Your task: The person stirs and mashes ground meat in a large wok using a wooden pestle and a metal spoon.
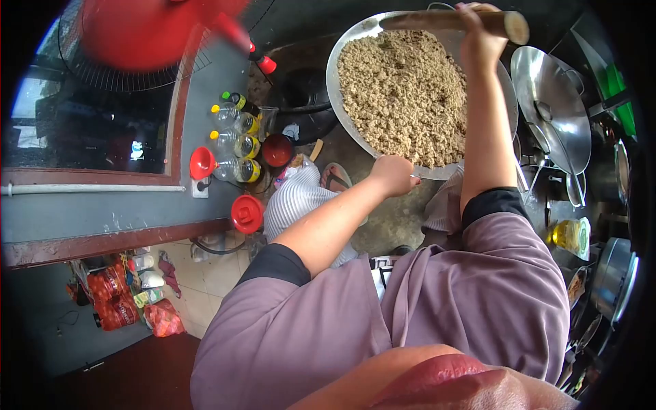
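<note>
The right hand [478, 31] is raised at 12 o'clock in the view, its fingers wrapped tight around a thick wooden handle [437, 20] that lies across the far rim of a wide metal wok [355, 34]. The left hand [393, 174] sits near the middle of the view, at the wok's near rim. Its fingers are curled shut into a fist on the edge, with a bit of metal showing just beside the knuckles. The wok fills the upper middle, from about 11 to 1 o'clock, tilted toward the person and heaped with a brown, crumbly cooked mixture [403, 96] that covers most of its inside.

At 3 o'clock from the wok a shiny metal lid [553, 109] leans among other pans. Below it, toward 4 o'clock, stand a bottle of yellow oil [567, 234] and a steel pot [611, 277].

At 9 o'clock from the left hand, a row of clear bottles with yellow caps [236, 143] lies along the wall, with a red funnel [201, 162] just beside them and a red bowl [277, 150] near them. A round red lid [246, 213] sits a little toward 7 o'clock of the bottles. A red fan [157, 31] fills the 10 o'clock corner, and red packets [109, 301] are stacked at 8 o'clock. Both sleeves are purple over black cuffs.
</note>
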The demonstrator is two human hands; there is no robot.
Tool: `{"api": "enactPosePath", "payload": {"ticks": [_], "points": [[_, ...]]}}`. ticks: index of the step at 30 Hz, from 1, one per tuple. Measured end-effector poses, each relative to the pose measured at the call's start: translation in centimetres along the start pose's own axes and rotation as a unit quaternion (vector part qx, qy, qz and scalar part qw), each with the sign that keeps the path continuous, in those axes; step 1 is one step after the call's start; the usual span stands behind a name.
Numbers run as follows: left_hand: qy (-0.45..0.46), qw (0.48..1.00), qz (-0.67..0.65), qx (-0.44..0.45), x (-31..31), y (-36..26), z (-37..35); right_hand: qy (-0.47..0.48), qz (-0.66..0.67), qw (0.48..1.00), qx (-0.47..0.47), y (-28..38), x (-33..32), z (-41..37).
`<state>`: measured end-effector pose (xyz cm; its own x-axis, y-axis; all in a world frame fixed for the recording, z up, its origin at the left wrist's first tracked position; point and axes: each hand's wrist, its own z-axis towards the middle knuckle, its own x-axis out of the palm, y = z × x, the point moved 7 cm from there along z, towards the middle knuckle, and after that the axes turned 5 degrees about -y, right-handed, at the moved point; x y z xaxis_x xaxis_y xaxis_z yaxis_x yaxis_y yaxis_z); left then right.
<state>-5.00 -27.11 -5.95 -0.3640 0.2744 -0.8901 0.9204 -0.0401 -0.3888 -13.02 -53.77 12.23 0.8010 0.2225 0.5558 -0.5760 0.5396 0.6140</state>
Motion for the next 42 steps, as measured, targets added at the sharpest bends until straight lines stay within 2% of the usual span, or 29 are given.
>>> {"api": "enactPosePath", "payload": {"ticks": [1, 2, 3, 5, 7, 9, 10, 13, 14, 15, 16, 18, 21, 24, 25, 27, 29, 30, 31, 33, 34, 37, 39, 41, 42], "points": [[-0.001, 1.0, -0.001, -0.006, 0.0, 0.0, 0.1, 0.019, -0.029, 0.999, 0.002, -2.1, -0.3, -1.1], [-0.002, 1.0, -0.002, -0.011, 0.0, 0.1, 0.2, -0.016, -0.128, 0.991, -0.018, -5.1, -2.4, -2.1], [-0.003, 1.0, -0.002, -0.016, 0.1, 0.2, 0.3, -0.036, -0.065, 0.997, 0.004, -4.8, -2.8, -2.4], [0.006, 1.0, 0.004, -0.014, 0.6, 0.0, 0.0, -0.048, 0.0, 0.999, -0.016, -2.8, -3.1, -0.6], [-0.007, 1.0, 0.005, -0.003, 0.2, 0.2, 0.3, -0.064, 0.049, 0.997, -0.017, 1.9, -1.4, 0.7], [-0.03, 0.999, -0.007, 0.015, 0.2, 0.2, 0.0, -0.092, -0.019, 0.994, -0.061, 5.7, -0.7, 1.7], [-0.031, 0.999, -0.016, 0.012, 0.1, 0.1, -0.1, -0.015, 0.007, 0.994, -0.105, 7.9, 1.9, 1.1], [0.001, 1.0, -0.002, -0.002, 0.4, 0.2, 0.1, -0.017, -0.216, 0.97, -0.112, 4.3, -1.2, 1.8], [0.011, 1.0, -0.003, -0.008, 0.5, 0.3, 0.1, -0.002, -0.161, 0.979, -0.124, 1.1, -2.8, 1.6], [0.019, 1.0, -0.004, -0.015, 0.5, 0.4, 0.2, -0.067, -0.155, 0.983, -0.07, -2.3, -5.6, 0.6], [0.027, 0.999, -0.004, -0.021, 0.6, 0.5, 0.3, -0.061, -0.129, 0.987, -0.075, -2.1, -6.4, 1.3], [0.044, 0.999, 0.004, -0.026, 0.9, 0.4, 0.4, -0.086, -0.126, 0.985, -0.078, 0.7, -6.2, 1.9], [0.015, 1.0, 0.004, -0.002, 0.2, 0.2, 0.2, -0.069, -0.055, 0.983, -0.158, 7.3, -3.1, 3.3], [0.014, 1.0, 0.0, -0.006, 0.3, 0.2, 0.2, -0.042, -0.053, 0.986, -0.149, 7.9, -1.7, 2.8], [0.016, 1.0, 0.002, -0.006, 0.3, 0.2, 0.2, -0.1, -0.165, 0.974, -0.118, 6.5, -3.2, 2.8], [0.034, 0.999, -0.005, -0.023, 0.4, 0.2, 0.1, -0.076, -0.165, 0.979, -0.092, 0.2, -6.7, 2.4], [0.038, 0.999, -0.002, -0.026, 0.2, 0.3, 0.4, -0.073, -0.163, 0.979, -0.098, -1.6, -8.0, 1.9], [0.04, 0.999, 0.003, -0.021, 0.4, 0.2, 0.4, -0.072, -0.148, 0.981, -0.103, 0.6, -6.5, 1.9], [0.041, 0.999, 0.007, -0.018, 0.6, 0.2, 0.3, -0.042, -0.227, 0.965, -0.127, 2.4, -6.0, 2.9], [0.018, 1.0, 0.003, -0.002, 0.3, 0.2, 0.2, -0.07, -0.178, 0.97, -0.15, 8.6, -2.0, 2.2], [0.007, 1.0, 0.001, 0.005, 0.2, 0.2, 0.1, -0.057, -0.1, 0.976, -0.185, 10.0, -0.9, 2.4], [0.012, 1.0, -0.002, 0.0, 0.0, 0.1, 0.1, -0.055, -0.179, 0.972, -0.145, 8.7, -0.9, 1.9], [0.032, 0.999, -0.013, -0.02, 0.2, 0.2, 0.1, -0.028, -0.227, 0.971, -0.065, 1.1, -5.6, 1.9], [0.039, 0.999, -0.011, -0.026, 0.2, 0.2, 0.6, -0.039, -0.105, 0.99, -0.088, -0.6, -6.1, 0.0], [0.041, 0.999, -0.002, -0.023, 0.2, 0.2, 0.7, -0.066, -0.134, 0.985, -0.083, 0.1, -6.5, 0.9]]}}
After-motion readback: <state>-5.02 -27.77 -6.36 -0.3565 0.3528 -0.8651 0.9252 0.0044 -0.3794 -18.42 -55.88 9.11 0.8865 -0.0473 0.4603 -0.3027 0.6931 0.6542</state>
